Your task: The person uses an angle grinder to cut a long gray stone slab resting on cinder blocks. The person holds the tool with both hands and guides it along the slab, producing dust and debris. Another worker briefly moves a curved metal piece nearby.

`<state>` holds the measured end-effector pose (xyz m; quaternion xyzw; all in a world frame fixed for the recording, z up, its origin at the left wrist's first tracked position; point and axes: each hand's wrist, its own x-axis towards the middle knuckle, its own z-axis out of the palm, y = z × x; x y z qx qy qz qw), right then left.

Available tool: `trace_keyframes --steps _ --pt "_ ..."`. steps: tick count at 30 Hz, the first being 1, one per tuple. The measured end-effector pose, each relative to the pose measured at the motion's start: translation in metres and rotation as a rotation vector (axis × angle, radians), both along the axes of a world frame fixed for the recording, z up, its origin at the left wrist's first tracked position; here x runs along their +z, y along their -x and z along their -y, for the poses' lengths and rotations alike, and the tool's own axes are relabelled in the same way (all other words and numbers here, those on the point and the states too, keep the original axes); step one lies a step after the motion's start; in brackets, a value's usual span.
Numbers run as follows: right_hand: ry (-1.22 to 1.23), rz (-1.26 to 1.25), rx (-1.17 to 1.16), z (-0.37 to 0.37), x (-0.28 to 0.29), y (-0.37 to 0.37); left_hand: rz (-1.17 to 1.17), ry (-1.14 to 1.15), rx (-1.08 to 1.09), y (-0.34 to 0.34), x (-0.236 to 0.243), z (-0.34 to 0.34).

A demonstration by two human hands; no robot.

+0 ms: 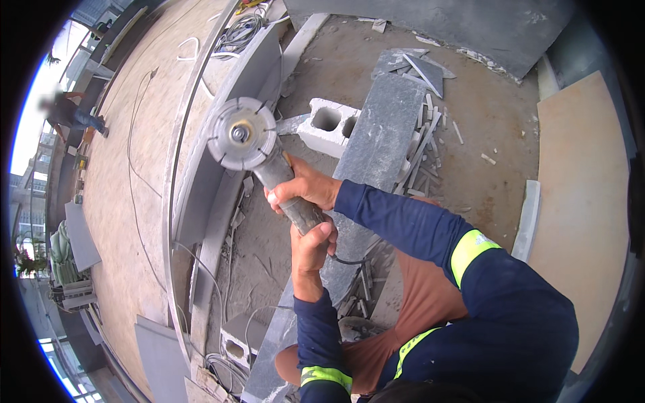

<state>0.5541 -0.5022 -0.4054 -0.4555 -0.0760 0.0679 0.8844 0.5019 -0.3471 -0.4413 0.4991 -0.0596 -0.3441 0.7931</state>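
Note:
An angle grinder (pixel 302 213) with a segmented cutting disc (pixel 252 149) is held up in both my hands, its disc toward the upper left. My right hand (pixel 306 184) wraps the body just behind the disc. Lower down, my left hand (pixel 312 247) grips the rear end, where a dark cord comes out. Beneath the grinder lies a long grey stone slab (pixel 386 134); the disc is apart from it. A white hollow concrete block (pixel 326 127) sits under the slab's far part, and another hollow block (pixel 236 339) is near its lower end.
Stone offcuts (pixel 424 151) litter the floor right of the slab. A long metal rail (pixel 176 168) and grey ledge (pixel 222 151) run along the left. Coiled cables (pixel 238 33) lie at the top. A large tan panel (pixel 581 201) stands right. Another person (pixel 74 113) is far left.

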Motion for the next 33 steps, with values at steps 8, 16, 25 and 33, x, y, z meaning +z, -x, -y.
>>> trace_keyframes --steps 8,16,25,33 --pt "-0.013 -0.151 -0.116 -0.001 -0.004 0.000 -0.044 -0.009 -0.047 -0.004 0.003 -0.003" --pt "0.326 -0.129 -0.408 -0.020 -0.012 0.005 0.240 -0.372 0.196 -0.004 0.007 0.010" --pt "0.349 -0.228 -0.563 -0.024 -0.013 0.009 0.376 -0.595 0.374 -0.004 -0.010 0.014" --pt "-0.329 -0.281 0.103 0.006 -0.027 -0.007 -0.064 0.153 0.080 -0.011 0.001 -0.008"
